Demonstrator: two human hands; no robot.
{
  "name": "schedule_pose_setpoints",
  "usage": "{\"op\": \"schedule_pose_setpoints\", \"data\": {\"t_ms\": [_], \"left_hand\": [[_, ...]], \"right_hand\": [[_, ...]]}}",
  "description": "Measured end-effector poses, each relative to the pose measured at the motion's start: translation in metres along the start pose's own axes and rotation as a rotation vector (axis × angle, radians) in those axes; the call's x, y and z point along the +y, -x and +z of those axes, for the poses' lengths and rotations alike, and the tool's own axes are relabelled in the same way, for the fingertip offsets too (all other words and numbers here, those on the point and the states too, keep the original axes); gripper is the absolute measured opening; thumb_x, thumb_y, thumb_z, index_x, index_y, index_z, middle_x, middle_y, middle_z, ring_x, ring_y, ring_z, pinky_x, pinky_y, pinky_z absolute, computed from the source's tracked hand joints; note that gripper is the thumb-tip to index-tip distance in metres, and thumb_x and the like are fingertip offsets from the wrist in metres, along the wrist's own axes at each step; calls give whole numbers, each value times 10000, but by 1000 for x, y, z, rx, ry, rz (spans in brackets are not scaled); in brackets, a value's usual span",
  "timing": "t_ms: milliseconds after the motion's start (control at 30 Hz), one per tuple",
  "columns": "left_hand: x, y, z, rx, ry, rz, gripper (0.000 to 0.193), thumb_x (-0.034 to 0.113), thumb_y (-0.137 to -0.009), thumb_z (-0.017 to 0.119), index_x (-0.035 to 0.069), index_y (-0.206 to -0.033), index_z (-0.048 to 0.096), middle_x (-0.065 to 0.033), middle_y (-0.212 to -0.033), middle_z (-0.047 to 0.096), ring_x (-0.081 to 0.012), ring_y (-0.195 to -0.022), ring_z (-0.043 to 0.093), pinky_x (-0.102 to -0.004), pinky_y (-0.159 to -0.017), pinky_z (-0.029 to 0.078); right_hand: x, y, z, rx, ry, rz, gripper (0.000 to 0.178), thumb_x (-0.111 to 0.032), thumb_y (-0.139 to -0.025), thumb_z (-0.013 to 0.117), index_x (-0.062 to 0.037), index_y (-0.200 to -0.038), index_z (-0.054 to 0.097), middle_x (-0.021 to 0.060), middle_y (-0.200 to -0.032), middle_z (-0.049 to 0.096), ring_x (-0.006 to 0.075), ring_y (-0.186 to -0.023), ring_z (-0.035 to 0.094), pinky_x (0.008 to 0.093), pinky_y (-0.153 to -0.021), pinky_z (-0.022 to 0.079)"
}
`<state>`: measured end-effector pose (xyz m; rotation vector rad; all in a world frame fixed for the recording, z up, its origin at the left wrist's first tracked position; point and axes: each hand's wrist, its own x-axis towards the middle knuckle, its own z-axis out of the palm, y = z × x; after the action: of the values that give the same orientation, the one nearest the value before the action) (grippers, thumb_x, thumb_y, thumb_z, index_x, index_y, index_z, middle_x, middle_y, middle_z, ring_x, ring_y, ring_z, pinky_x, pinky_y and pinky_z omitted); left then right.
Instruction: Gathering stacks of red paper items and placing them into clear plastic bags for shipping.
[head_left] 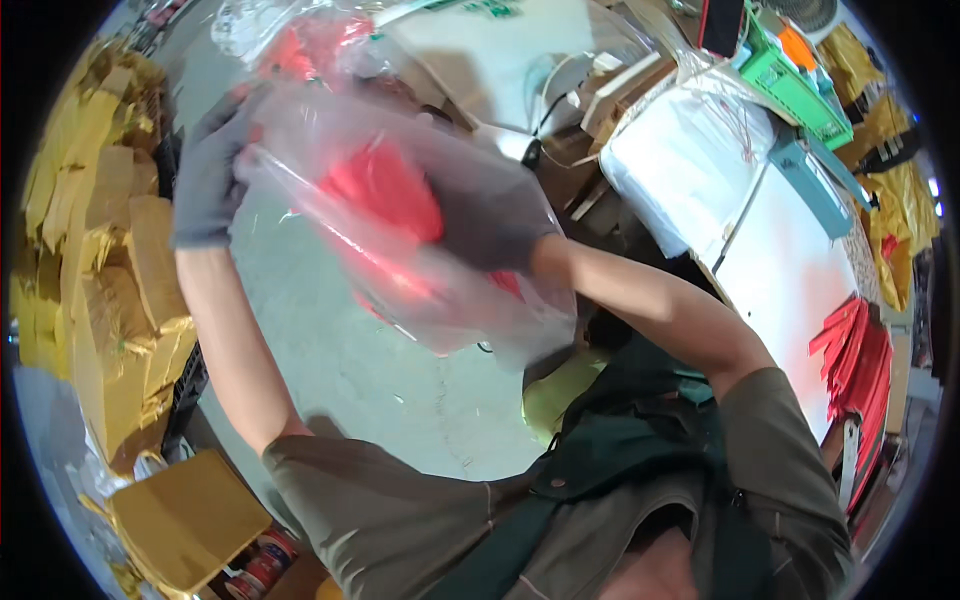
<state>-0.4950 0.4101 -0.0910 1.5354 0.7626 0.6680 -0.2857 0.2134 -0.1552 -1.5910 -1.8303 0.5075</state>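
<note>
A large clear plastic bag (330, 240) hangs in front of me, blurred by motion, with soft red pieces (385, 190) inside it; their kind is not plain. My left hand (212, 165), in a grey glove, grips the bag's left edge with its fingers curled. From the right, my right hand (485, 210), also gloved, reaches into the bag beside the red pieces. Plastic and blur cover its fingers, so I cannot tell how they are set. More red material (315, 48) shows through plastic at the bag's far end.
Stacked yellow-wrapped bundles (115, 260) line the left, above a yellow-brown box (185, 520). At right, a white table (790, 270) carries a white plastic bundle (690, 150), a green crate (795, 85) and folded red pieces (855, 360). Grey floor (300, 330) lies below the bag.
</note>
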Motion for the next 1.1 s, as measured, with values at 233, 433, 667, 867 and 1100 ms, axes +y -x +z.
{"op": "schedule_pose_setpoints", "data": {"t_ms": [233,433,667,867,1100], "left_hand": [[9,79,88,111,88,268,572,80,-821,588,-84,-1331,386,-160,-1315,471,-25,-672,481,-157,-588,390],[7,57,66,243,189,235,565,84,-807,608,-55,-1319,416,-73,-1126,572,-13,-561,391,-136,-511,327],[3,27,46,187,94,233,540,29,-799,568,-43,-1316,433,-67,-1177,558,-25,-674,462,-134,-566,367],[14,35,27,363,12,75,518,-11,-814,469,-22,-1331,434,-113,-1315,483,-204,-1198,470,-337,-998,396],[92,13,82,318,-455,599,499,67,-879,522,17,-1362,407,-154,-1262,534,-135,-1042,517,-235,-832,408]], "right_hand": [[74,20,91,84,-169,173,430,-323,-681,694,-53,-1010,632,149,-996,634,287,-967,594,371,-877,452],[65,17,61,-478,98,208,350,-328,-841,584,-47,-1047,622,157,-928,628,233,-857,589,350,-883,429],[3,128,-75,-702,282,-64,380,-330,-768,683,-69,-1026,583,166,-925,593,295,-988,558,429,-929,385],[6,148,-121,49,210,-324,163,-236,-719,661,-110,-809,609,68,-744,619,287,-983,558,514,-976,332],[49,199,-215,335,175,-145,381,-370,-741,675,-154,-1051,625,121,-991,603,308,-1021,534,460,-947,334]]}}
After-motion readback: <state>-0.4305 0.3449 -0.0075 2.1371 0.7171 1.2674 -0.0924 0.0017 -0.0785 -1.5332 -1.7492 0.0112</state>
